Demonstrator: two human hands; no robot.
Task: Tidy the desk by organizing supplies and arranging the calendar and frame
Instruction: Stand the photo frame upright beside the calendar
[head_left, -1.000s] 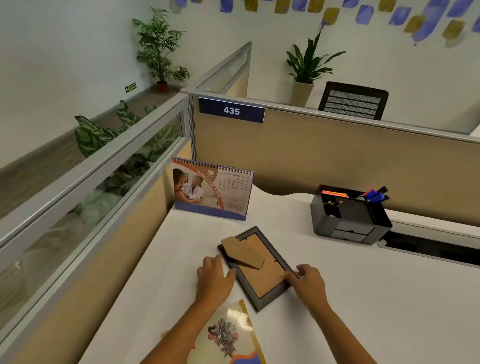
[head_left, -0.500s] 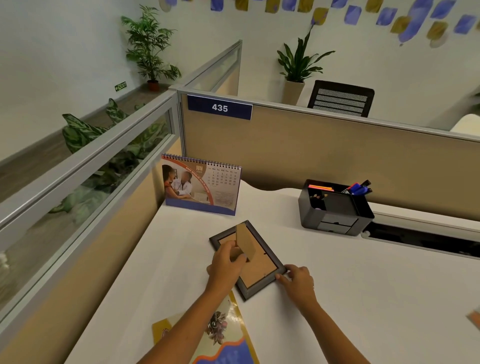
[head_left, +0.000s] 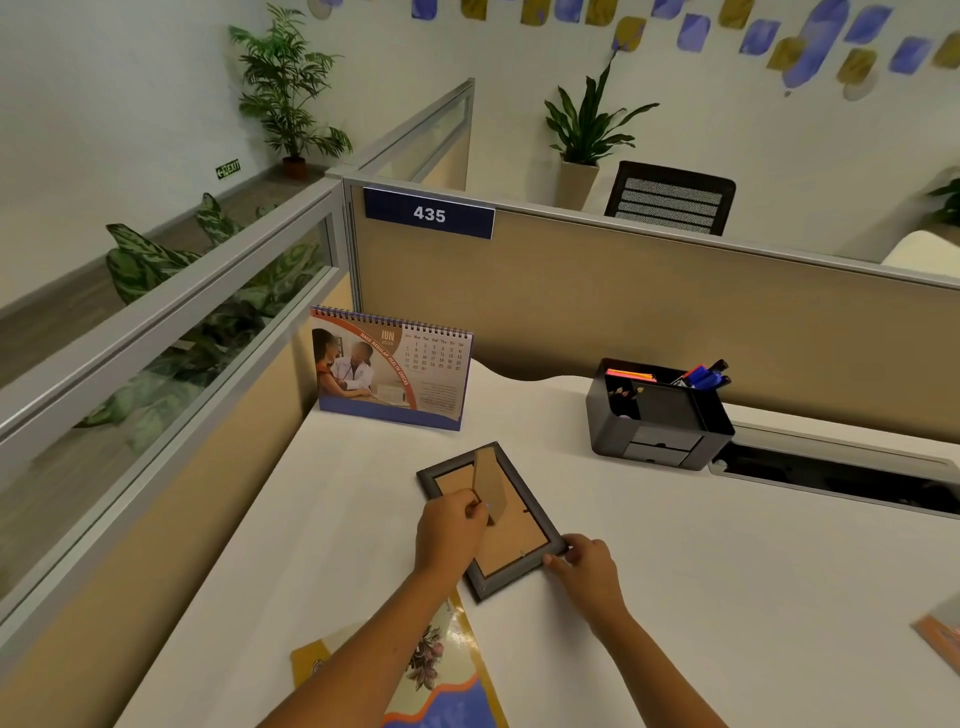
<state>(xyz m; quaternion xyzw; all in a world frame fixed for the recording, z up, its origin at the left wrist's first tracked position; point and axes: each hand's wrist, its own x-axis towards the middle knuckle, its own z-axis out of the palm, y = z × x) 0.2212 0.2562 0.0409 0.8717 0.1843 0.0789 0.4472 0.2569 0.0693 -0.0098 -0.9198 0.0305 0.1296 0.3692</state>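
The left hand (head_left: 451, 532) rests over the back of a dark grey rectangular picture frame (head_left: 491, 519), its fingers closed on the lower end of the brown cardboard easel stand (head_left: 490, 486), which is raised on edge above the backing board. The right hand (head_left: 584, 566) pinches the frame's near right corner between thumb and fingertips. The frame lies face down on the white desk (head_left: 649, 571), turned at an angle to the desk edge, near the middle of the surface and directly in front of the person.

Under the left forearm, at the near edge of the desk, lies a glossy printed sheet with a floral picture and yellow, orange and blue borders (head_left: 436, 670); it lies just beside the frame's near corner, and contact between them cannot be told.

Beyond the frame, a spiral-bound desk calendar showing a photograph and the month "JUN" (head_left: 392, 366) stands upright in the far left corner, close to the beige partition panel (head_left: 649, 306). A black plastic desk organiser holding pens and coloured sticky notes (head_left: 657, 413) stands at the far right, well apart from the frame and beside a dark cable slot (head_left: 841, 475) in the desk. A blue plate reading "435" (head_left: 429, 213) is fixed to the top of the partition.
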